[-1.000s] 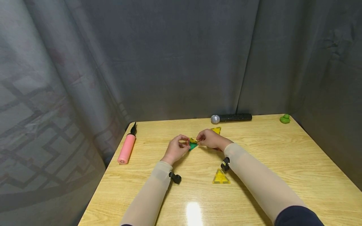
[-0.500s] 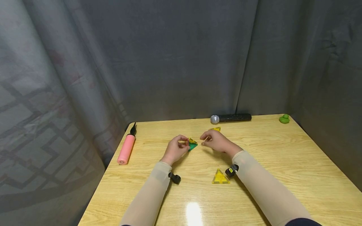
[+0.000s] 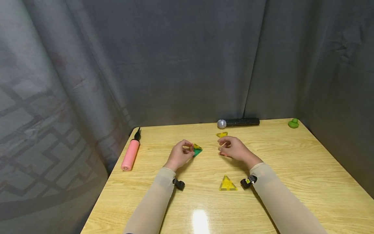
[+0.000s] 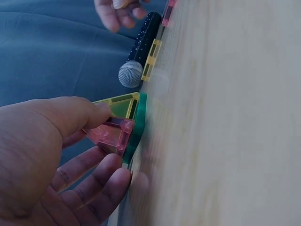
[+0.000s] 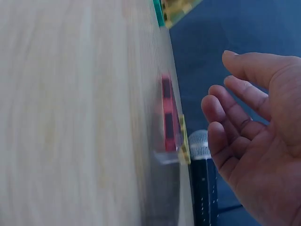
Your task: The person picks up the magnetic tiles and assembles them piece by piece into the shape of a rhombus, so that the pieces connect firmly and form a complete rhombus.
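My left hand (image 3: 177,155) pinches a small build of translucent magnetic triangle tiles between thumb and fingers. In the left wrist view, a pink tile (image 4: 113,134) and a yellow tile (image 4: 123,104) lean together, upright on a green base tile (image 4: 137,129). My thumb lies over their upper corners. To the right, my right hand (image 3: 236,149) hovers with loosely curved fingers and holds nothing. A red triangle tile (image 5: 169,117) lies on the table beneath it, partly covered by the hand in the head view. Behind it lies one yellow triangle tile (image 3: 222,134).
Another yellow triangle tile (image 3: 228,184) lies nearer the front of the wooden table (image 3: 152,195). A black microphone (image 3: 241,122) lies along the back edge, and a green toy (image 3: 293,123) sits at the back right corner. On the left lies a pink hand pump (image 3: 130,154).
My right hand has let go of the tile build and drawn back to the right, uncovering the yellow tile behind and part of the red one. My left hand keeps its pinch, barely shifted left.
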Motion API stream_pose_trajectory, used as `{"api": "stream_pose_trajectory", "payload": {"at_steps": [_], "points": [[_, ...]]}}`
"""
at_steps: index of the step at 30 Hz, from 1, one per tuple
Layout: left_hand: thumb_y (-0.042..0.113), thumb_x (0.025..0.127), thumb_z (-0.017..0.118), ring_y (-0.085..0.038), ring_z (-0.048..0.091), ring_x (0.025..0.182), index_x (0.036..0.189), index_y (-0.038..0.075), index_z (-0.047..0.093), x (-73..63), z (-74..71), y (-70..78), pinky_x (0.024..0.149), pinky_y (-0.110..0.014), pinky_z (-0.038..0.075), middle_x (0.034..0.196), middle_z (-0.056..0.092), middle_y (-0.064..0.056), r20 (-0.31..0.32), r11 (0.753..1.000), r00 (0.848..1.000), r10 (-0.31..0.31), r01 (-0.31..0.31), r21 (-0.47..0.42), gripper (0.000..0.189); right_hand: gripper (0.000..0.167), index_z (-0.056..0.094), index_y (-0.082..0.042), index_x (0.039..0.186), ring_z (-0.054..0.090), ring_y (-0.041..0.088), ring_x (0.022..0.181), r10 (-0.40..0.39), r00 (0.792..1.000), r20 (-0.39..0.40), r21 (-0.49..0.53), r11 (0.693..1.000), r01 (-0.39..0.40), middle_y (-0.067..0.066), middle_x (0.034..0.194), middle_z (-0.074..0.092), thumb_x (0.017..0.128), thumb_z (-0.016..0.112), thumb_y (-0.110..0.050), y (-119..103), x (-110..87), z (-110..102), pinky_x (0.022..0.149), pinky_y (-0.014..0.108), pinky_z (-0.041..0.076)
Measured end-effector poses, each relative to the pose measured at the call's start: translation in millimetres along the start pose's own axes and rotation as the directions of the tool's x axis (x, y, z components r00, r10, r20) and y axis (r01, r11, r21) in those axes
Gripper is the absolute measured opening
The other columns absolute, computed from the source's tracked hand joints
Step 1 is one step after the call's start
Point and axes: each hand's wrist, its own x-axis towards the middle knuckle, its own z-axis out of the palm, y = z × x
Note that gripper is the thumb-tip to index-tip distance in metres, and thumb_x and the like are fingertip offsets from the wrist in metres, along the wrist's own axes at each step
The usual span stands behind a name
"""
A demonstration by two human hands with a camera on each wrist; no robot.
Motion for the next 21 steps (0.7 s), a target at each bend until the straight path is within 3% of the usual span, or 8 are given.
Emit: {"api": "stream_pose_trajectory", "payload": {"at_steps": [9, 16, 21], "points": [[0.021, 0.095, 0.082, -0.014, 0.066, 0.096, 0.122, 0.023, 0.065, 2.8, -8.0, -7.8, 0.077, -0.031, 0.059, 0.128, 0.064, 0.001, -0.009, 1.000, 1.000, -0.010, 0.010, 0.027, 0.032, 0.038, 0.065, 0.004, 0.132, 0.065, 0.029, 0.103, 0.012, 1.000, -0.010, 0.005, 1.000, -0.012, 0.022, 0.127, 0.066, 0.099, 0.075, -0.012, 17, -2.7, -11, 0.080, 0.036, 0.057], [0.020, 0.094, 0.082, -0.015, 0.066, 0.096, 0.120, 0.022, 0.065, 2.0, -16.4, -11.2, 0.076, -0.033, 0.059, 0.126, 0.064, 0.001, -0.027, 0.999, 0.999, -0.038, 0.039, 0.023, 0.031, 0.034, 0.068, 0.003, 0.127, 0.066, 0.028, 0.100, 0.024, 1.000, -0.012, 0.014, 1.000, -0.024, 0.018, 0.121, 0.069, 0.096, 0.077, -0.006, 26, -3.0, -11, 0.078, 0.032, 0.056], [0.019, 0.094, 0.082, -0.018, 0.065, 0.095, 0.119, 0.020, 0.065, 1.5, -21.9, -13.6, 0.073, -0.034, 0.058, 0.125, 0.064, -0.001, -0.035, 0.999, 0.999, -0.039, 0.039, 0.005, 0.030, 0.035, 0.070, 0.005, 0.126, 0.065, 0.028, 0.099, -0.017, 1.000, -0.027, 0.019, 1.000, 0.017, 0.019, 0.118, 0.069, 0.094, 0.079, -0.005, 32, -3.6, -9, 0.081, 0.029, 0.054]]}}
